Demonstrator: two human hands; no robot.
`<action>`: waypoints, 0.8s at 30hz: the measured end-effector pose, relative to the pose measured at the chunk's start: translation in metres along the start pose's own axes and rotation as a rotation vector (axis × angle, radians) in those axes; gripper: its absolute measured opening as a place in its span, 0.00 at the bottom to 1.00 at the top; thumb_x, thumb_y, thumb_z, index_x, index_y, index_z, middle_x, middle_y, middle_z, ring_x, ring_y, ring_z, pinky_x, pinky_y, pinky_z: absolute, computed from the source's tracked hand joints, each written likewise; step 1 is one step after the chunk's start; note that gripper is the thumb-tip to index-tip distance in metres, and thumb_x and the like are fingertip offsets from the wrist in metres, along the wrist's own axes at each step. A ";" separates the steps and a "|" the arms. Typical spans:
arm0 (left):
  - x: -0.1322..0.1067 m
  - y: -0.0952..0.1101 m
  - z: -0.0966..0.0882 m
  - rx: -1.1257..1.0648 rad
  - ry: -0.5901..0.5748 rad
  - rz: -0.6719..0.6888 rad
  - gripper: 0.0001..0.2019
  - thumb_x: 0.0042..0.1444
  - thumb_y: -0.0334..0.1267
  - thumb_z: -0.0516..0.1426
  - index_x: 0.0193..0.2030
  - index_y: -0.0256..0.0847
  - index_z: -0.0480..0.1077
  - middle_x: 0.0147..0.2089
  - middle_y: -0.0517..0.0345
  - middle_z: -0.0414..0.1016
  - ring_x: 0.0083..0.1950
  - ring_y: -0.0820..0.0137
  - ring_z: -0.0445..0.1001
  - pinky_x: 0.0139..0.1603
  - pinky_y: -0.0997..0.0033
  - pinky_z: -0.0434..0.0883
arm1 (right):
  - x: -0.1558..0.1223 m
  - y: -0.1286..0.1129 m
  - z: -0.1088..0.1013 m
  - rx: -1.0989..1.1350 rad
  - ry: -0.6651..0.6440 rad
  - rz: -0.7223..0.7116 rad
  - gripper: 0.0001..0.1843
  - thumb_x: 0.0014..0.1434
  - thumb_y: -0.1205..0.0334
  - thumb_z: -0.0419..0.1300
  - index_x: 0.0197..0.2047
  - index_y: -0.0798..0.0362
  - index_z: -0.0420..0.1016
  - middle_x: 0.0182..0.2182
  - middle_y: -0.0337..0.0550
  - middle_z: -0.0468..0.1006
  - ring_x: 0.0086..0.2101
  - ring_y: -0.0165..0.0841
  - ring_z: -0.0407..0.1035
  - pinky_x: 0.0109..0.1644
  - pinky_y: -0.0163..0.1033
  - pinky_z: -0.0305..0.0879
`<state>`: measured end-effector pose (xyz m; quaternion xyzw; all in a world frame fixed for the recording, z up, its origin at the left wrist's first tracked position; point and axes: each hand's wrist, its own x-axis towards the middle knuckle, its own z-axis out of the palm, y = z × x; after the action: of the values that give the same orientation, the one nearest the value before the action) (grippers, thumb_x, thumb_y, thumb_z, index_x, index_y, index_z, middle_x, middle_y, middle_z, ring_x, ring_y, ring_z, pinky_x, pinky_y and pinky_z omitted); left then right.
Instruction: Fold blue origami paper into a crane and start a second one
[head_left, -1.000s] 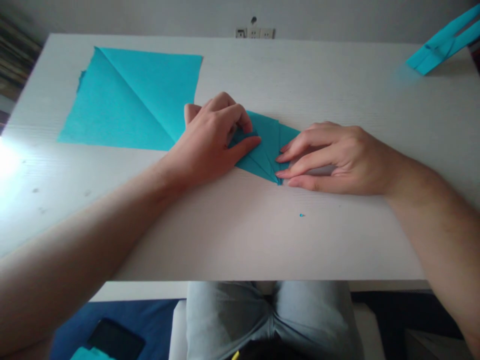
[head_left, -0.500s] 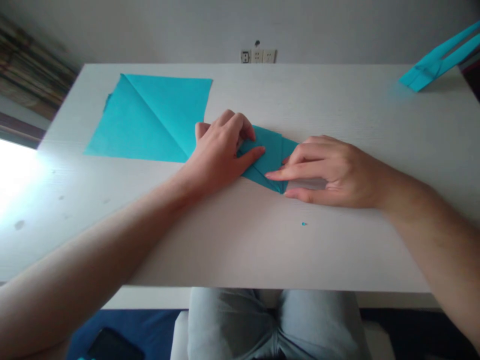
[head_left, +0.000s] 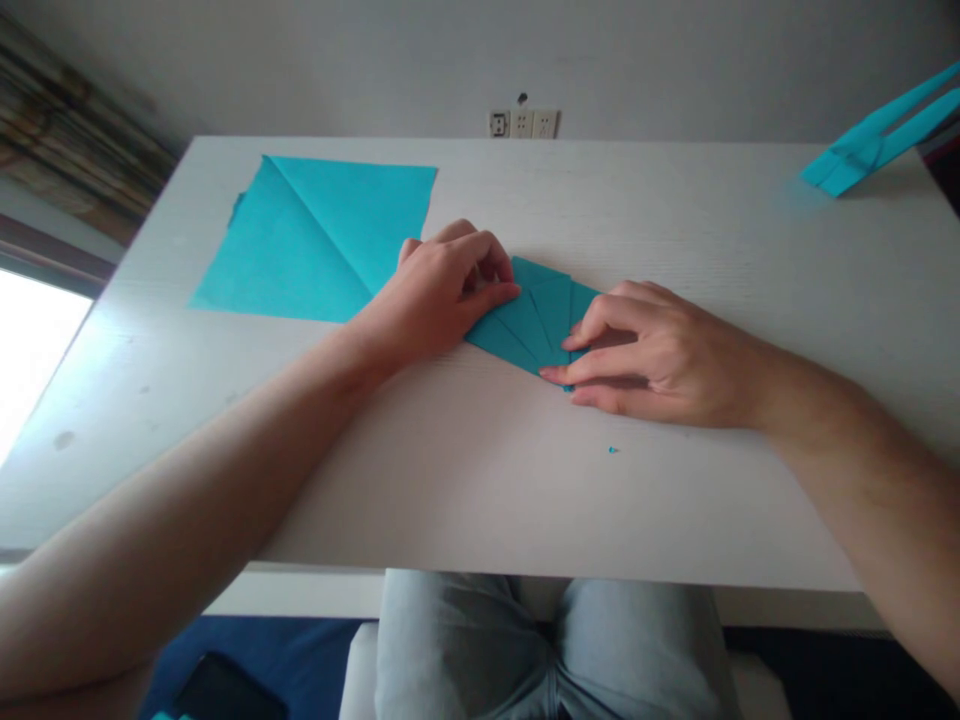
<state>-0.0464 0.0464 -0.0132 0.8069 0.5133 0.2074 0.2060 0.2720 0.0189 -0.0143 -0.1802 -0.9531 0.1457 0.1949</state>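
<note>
A small folded sheet of turquoise paper (head_left: pixel 546 305) lies at a slant on the table, with crease lines fanning across its top. My left hand (head_left: pixel 442 285) is at its left end, thumb and index finger pinched together on the paper. From the right, my right hand (head_left: pixel 667 350) holds the lower right corner, its fingertips pressing on the paper and the thumb at the near edge. Part of the paper's right end is hidden under the right hand. A larger turquoise sheet (head_left: pixel 322 220) with a diagonal crease lies flat behind my left hand.
A folded turquoise paper piece with two long strips (head_left: pixel 855 155) stands at the far right of the white table (head_left: pixel 450 480). A tiny blue scrap (head_left: pixel 613 450) lies near my right hand. Wall sockets (head_left: pixel 523 124) are behind the table. A dark phone-like object (head_left: pixel 229 690) lies below at left.
The flap on the folded paper has shifted, and more crease lines now show on its top. My left thumb has drawn back slightly left; my right fingertips have moved slightly toward the near edge.
</note>
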 end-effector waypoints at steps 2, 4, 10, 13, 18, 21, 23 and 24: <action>-0.001 -0.001 -0.004 0.004 -0.042 0.028 0.06 0.74 0.44 0.70 0.52 0.49 0.81 0.56 0.51 0.84 0.57 0.54 0.84 0.74 0.41 0.74 | 0.000 0.000 0.001 0.009 -0.001 0.016 0.15 0.86 0.49 0.67 0.61 0.38 0.98 0.54 0.49 0.88 0.53 0.50 0.84 0.63 0.61 0.78; -0.003 0.000 -0.006 0.022 -0.068 0.045 0.14 0.68 0.47 0.75 0.54 0.50 0.81 0.58 0.51 0.84 0.61 0.51 0.83 0.76 0.40 0.72 | 0.000 0.000 0.001 0.013 -0.001 0.023 0.15 0.86 0.49 0.67 0.61 0.37 0.98 0.54 0.50 0.88 0.53 0.50 0.84 0.63 0.62 0.78; -0.004 0.000 -0.009 -0.001 -0.084 0.031 0.14 0.66 0.45 0.75 0.55 0.51 0.81 0.62 0.50 0.84 0.64 0.49 0.83 0.76 0.41 0.71 | 0.002 -0.005 -0.003 0.086 -0.024 0.100 0.13 0.81 0.47 0.71 0.59 0.33 0.99 0.55 0.51 0.88 0.52 0.54 0.82 0.66 0.66 0.78; -0.002 -0.002 -0.011 -0.020 -0.097 0.039 0.11 0.68 0.43 0.73 0.54 0.51 0.82 0.59 0.51 0.85 0.62 0.50 0.84 0.73 0.44 0.73 | 0.003 -0.007 -0.002 0.132 -0.026 0.161 0.13 0.79 0.46 0.73 0.60 0.28 0.98 0.55 0.50 0.88 0.52 0.56 0.82 0.68 0.69 0.76; -0.002 -0.002 -0.010 -0.023 -0.090 0.042 0.12 0.68 0.42 0.73 0.55 0.50 0.82 0.59 0.53 0.85 0.61 0.53 0.84 0.73 0.45 0.73 | 0.007 -0.005 0.008 0.026 0.006 0.158 0.27 0.81 0.37 0.71 0.74 0.35 0.92 0.56 0.52 0.86 0.54 0.55 0.80 0.66 0.67 0.76; -0.001 -0.003 -0.009 -0.035 -0.087 0.048 0.11 0.69 0.42 0.73 0.56 0.49 0.84 0.61 0.53 0.86 0.60 0.55 0.83 0.72 0.45 0.73 | 0.008 -0.003 0.010 -0.016 0.002 0.132 0.27 0.82 0.36 0.70 0.73 0.38 0.93 0.56 0.53 0.84 0.55 0.56 0.79 0.65 0.67 0.77; 0.001 -0.005 -0.010 -0.066 -0.099 0.051 0.12 0.68 0.41 0.74 0.56 0.50 0.84 0.60 0.53 0.86 0.59 0.56 0.82 0.68 0.48 0.75 | 0.008 -0.002 0.008 -0.001 0.000 0.117 0.24 0.83 0.38 0.69 0.70 0.38 0.95 0.56 0.54 0.84 0.56 0.56 0.80 0.66 0.69 0.78; 0.002 -0.006 -0.011 -0.084 -0.107 0.056 0.12 0.67 0.41 0.74 0.56 0.49 0.85 0.59 0.52 0.86 0.58 0.56 0.82 0.64 0.50 0.76 | 0.007 -0.002 0.006 0.015 -0.003 0.115 0.22 0.83 0.39 0.68 0.68 0.36 0.96 0.57 0.54 0.84 0.57 0.56 0.80 0.67 0.70 0.79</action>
<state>-0.0561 0.0516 -0.0075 0.8215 0.4697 0.1910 0.2609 0.2631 0.0187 -0.0166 -0.2328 -0.9403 0.1642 0.1864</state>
